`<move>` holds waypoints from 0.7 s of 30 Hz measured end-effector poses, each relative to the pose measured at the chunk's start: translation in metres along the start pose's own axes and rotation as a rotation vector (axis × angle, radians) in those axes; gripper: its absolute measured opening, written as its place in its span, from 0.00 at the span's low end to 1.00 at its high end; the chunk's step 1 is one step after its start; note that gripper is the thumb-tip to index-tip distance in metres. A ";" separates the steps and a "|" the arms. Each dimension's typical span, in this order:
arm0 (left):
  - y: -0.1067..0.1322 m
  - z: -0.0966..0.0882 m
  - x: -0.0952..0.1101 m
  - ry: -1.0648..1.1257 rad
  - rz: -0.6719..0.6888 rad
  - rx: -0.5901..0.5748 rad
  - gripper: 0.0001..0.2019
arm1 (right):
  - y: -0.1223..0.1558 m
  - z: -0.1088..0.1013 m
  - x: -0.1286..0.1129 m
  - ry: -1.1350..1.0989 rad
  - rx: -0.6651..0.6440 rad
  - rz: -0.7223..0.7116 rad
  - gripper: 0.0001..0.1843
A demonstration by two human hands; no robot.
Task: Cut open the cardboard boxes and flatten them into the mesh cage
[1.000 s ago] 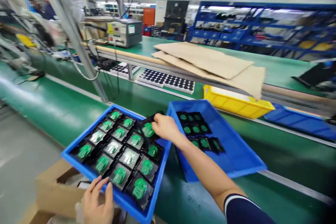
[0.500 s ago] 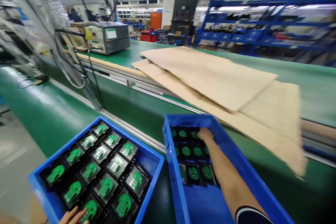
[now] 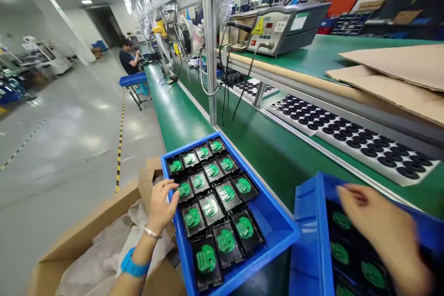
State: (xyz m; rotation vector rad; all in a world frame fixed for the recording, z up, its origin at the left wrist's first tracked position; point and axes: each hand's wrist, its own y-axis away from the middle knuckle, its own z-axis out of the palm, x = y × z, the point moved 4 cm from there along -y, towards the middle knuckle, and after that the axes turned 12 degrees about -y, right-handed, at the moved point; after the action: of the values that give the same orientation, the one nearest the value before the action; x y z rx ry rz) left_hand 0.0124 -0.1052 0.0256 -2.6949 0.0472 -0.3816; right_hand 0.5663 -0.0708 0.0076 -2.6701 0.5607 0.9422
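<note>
My left hand (image 3: pixel 163 206) is at the left rim of a blue bin (image 3: pixel 277 233), its fingers apart and the tips near a black housing in the left column. Rows of black plastic housings (image 3: pixel 227 194), each with a green circuit board (image 3: pixel 226 240), fill most of this bin; bare blue floor shows along its right side. Over a second blue bin (image 3: pixel 308 240) at the right, my right hand (image 3: pixel 378 222) is smeared by motion, its fingers partly curled; nothing can be made out in them. Below it are more black housings with green boards (image 3: pixel 342 219), partly covered by my arm.
An open cardboard box (image 3: pixel 86 236) with white wrapping stands left of the bins. Black rings in white trays (image 3: pixel 326 125) lie under the shelf. Above are a grey control unit (image 3: pixel 284 27) and cardboard sheets (image 3: pixel 405 64). A metal post (image 3: pixel 210 51) rises behind; a person (image 3: pixel 128 58) sits farther off.
My view has swung left, bringing the aisle and cardboard box into sight. My right hand has lifted from the housings in the right bin. My left hand is now at the left bin's side rim.
</note>
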 end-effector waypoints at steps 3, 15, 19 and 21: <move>-0.038 0.014 -0.017 0.035 -0.001 -0.032 0.07 | 0.029 0.071 -0.157 -0.117 -0.388 -0.297 0.13; -0.060 0.074 0.017 0.054 0.247 -0.218 0.10 | 0.074 0.181 -0.211 0.419 -0.560 -0.241 0.14; -0.096 0.103 0.062 -0.036 0.458 -0.334 0.14 | 0.089 0.182 -0.194 0.479 -0.576 -0.202 0.14; -0.115 0.120 0.085 -0.112 0.597 -0.383 0.16 | 0.093 0.188 -0.196 0.458 -0.582 -0.223 0.13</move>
State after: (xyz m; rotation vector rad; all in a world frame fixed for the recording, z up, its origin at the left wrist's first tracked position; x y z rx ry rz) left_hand 0.1245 0.0396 -0.0108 -2.8790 0.9510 -0.0341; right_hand 0.2831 -0.0337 -0.0191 -3.4101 0.0531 0.4732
